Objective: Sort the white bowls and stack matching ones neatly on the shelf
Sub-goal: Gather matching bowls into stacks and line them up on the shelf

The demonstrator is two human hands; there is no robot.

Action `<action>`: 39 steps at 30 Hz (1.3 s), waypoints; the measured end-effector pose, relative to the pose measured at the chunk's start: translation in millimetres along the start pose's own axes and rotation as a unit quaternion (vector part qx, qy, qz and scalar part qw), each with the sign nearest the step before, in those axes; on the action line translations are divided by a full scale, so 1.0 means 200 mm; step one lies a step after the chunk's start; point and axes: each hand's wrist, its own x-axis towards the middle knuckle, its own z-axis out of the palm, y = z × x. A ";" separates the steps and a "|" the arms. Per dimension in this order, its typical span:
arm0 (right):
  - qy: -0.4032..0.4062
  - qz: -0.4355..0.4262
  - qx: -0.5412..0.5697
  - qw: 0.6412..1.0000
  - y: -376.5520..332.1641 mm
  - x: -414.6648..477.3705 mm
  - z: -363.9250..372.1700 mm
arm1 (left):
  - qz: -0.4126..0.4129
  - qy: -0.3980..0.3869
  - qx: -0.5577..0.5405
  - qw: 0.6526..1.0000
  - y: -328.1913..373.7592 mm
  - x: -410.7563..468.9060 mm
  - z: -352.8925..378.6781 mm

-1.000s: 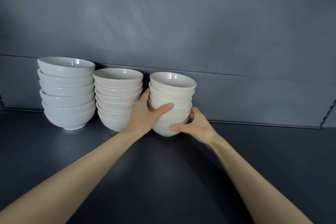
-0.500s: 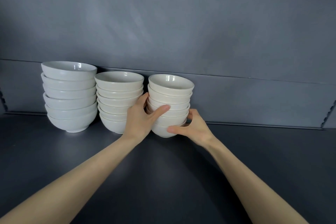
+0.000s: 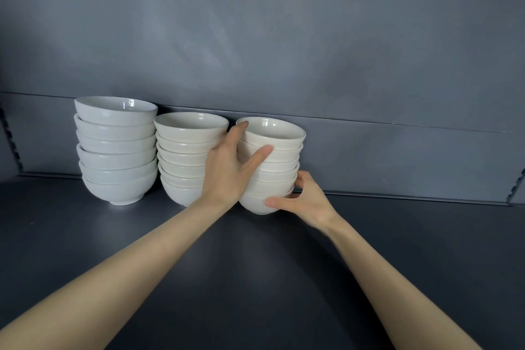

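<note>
Three stacks of white bowls stand in a row at the back of the dark shelf [image 3: 255,278]. The left stack [image 3: 116,150] has the widest bowls, the middle stack [image 3: 181,156] medium ones, the right stack [image 3: 281,162] the smallest, cream ones. My left hand [image 3: 230,170] grips the upper left side of the right stack, its thumb across the front and a fingertip at the top bowl's rim. My right hand [image 3: 304,202] holds the lowest bowl of that stack from the right, thumb on its front.
A grey back wall [image 3: 284,51] rises right behind the stacks. Notched shelf rails show at the far left [image 3: 11,142] and far right [image 3: 515,187] edges. Bare shelf surface stretches to the right of the stacks and towards me.
My left hand has slid up the right stack, from its lower bowls to the top bowl. My right hand stays at the stack's base.
</note>
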 end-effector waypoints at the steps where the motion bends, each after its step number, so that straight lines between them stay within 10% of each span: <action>1: 0.001 -0.001 -0.002 1.000 0.00 0.00 0.00 | -0.009 0.002 -0.002 1.000 0.00 0.00 0.00; 39: -0.001 0.003 -0.016 1.000 -0.01 -0.01 0.00 | -0.047 -0.008 0.004 0.999 0.00 0.04 0.00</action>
